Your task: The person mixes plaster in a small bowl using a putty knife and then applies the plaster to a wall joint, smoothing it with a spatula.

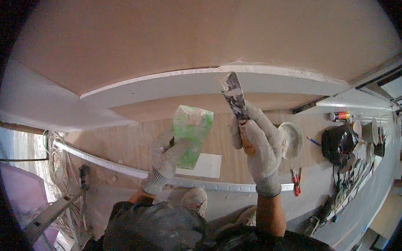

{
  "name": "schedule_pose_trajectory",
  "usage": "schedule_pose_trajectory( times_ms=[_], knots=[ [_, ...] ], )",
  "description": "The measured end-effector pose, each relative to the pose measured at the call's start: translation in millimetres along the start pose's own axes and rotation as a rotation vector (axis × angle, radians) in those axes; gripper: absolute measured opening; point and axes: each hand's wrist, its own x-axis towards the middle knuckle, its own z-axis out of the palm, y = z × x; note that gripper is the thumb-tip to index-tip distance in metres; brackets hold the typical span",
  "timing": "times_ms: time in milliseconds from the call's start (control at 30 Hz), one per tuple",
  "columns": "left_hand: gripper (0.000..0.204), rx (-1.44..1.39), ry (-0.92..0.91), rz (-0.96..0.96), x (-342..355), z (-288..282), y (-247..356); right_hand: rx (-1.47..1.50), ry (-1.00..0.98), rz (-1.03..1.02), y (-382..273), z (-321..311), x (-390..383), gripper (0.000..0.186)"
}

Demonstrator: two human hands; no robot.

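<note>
My left hand (164, 159), in a pale knit work glove, is closed round a flat green piece of board (191, 132), whose upper end is smeared with whitish filler. In my gloved right hand (266, 151) is a putty knife (236, 99), gripped by its orange-brown handle. Its blade points up and away from me, with pale filler caked near the tip. The blade tip appears close to the white edge (176, 75) of a plasterboard ledge; whether they touch I cannot tell. A round whitish bucket (293, 140) is partly hidden behind my right hand.
A white perforated strip (105, 163) runs across near my shoes (195, 199). Red-handled pliers (296, 181), a blue pen (314, 141), a black plastic bag (337, 147) and a cartridge-like can (339, 116) lie rightward. At lower left are a ladder (56, 212) and coiled cable (58, 166).
</note>
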Motion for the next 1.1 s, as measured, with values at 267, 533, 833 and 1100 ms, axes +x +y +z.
schedule_pose_trajectory(
  times_ms=[267,533,833,1100],
  knots=[
    [0.029,-0.201,0.058,-0.059,4.8,-8.7,-18.5,-0.648,0.175,-0.623,47.1,35.5,30.9,0.059],
    [0.039,0.088,0.081,0.098,14.0,-26.4,-21.8,-0.835,0.325,-0.672,100.6,37.6,71.7,0.066],
    [0.039,0.021,0.088,0.076,18.2,-24.1,-31.4,-1.025,0.314,-0.758,124.7,30.3,64.7,0.075],
    [0.035,0.069,0.088,0.099,18.1,-26.4,-32.7,-1.008,0.205,-0.526,83.4,18.2,17.2,0.068]
  ],
)
